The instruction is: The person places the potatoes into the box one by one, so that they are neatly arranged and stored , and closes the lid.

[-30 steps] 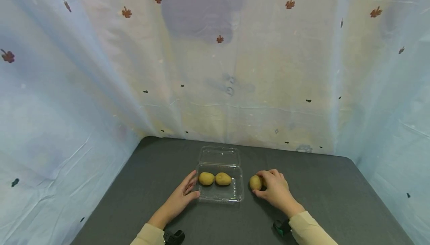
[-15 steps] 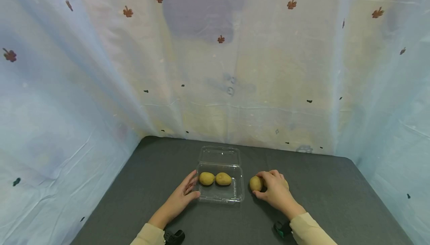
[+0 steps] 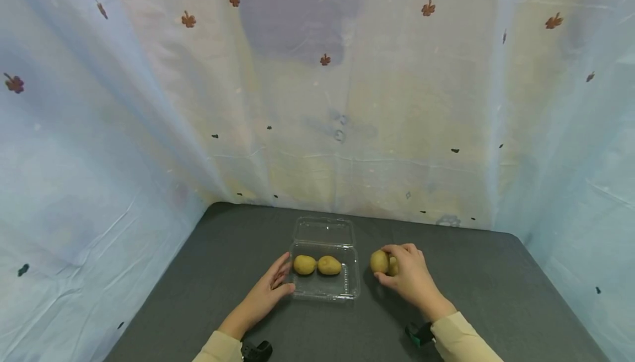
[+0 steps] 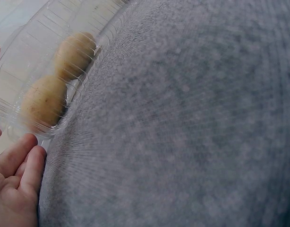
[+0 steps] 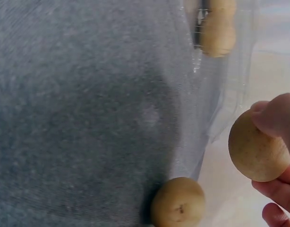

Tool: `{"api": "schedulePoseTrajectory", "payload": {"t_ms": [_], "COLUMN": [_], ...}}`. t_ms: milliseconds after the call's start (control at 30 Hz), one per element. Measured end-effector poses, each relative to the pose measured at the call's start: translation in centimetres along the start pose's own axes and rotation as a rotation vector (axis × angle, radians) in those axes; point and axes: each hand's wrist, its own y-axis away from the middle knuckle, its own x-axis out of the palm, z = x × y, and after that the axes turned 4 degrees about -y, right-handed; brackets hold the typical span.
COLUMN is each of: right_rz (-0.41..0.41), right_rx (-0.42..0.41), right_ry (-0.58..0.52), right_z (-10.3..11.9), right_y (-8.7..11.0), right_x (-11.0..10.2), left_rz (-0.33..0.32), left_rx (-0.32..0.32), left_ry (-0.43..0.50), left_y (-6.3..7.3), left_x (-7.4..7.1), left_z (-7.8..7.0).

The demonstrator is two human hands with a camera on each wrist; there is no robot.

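My right hand (image 3: 413,278) grips a potato (image 3: 379,261) between thumb and fingers, to the right of a clear plastic clamshell container (image 3: 317,291). In the right wrist view this potato (image 5: 256,149) hangs above the table, while a second loose potato (image 5: 179,203) lies on the cloth below. Two more potatoes, a left one (image 3: 305,265) and a right one (image 3: 329,265), lie side by side in the container, whose lid (image 3: 324,231) is folded back. Fingers spread and fairly straight, my left hand (image 3: 260,298) is at the container's left side; its fingertips (image 4: 29,139) reach the wall.
A dark grey cloth covers the table (image 3: 347,334). Patterned pale curtains (image 3: 387,103) hang behind the table and along both sides. A dark strap device sits at each wrist.
My right hand has risen slightly, lifting the potato off the table and uncovering part of the other loose potato behind it. The left hand and the container have stayed in place.
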Motion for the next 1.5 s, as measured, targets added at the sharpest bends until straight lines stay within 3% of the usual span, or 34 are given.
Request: {"api": "schedulePoseTrajectory", "payload": {"t_ms": [333,567,1500], "right_rz": [-0.106,-0.127,0.060], "right_rx": [-0.086,-0.121,-0.124], "right_ry": [-0.024,-0.088,-0.248], "right_z": [1.0,2.5,9.1], "right_y": [-0.4,-0.7,-1.2], "right_x": [-0.3,0.3,6.6], "left_rz": [0.000,0.002,-0.033], "left_rx": [0.008,0.003,-0.005], "left_ry": [-0.023,-0.021,-0.010], "left_y": [-0.1,-0.2,0.1], "left_x": [-0.1,-0.1,0.2], "left_z": [0.3,0.4,-0.3]}}
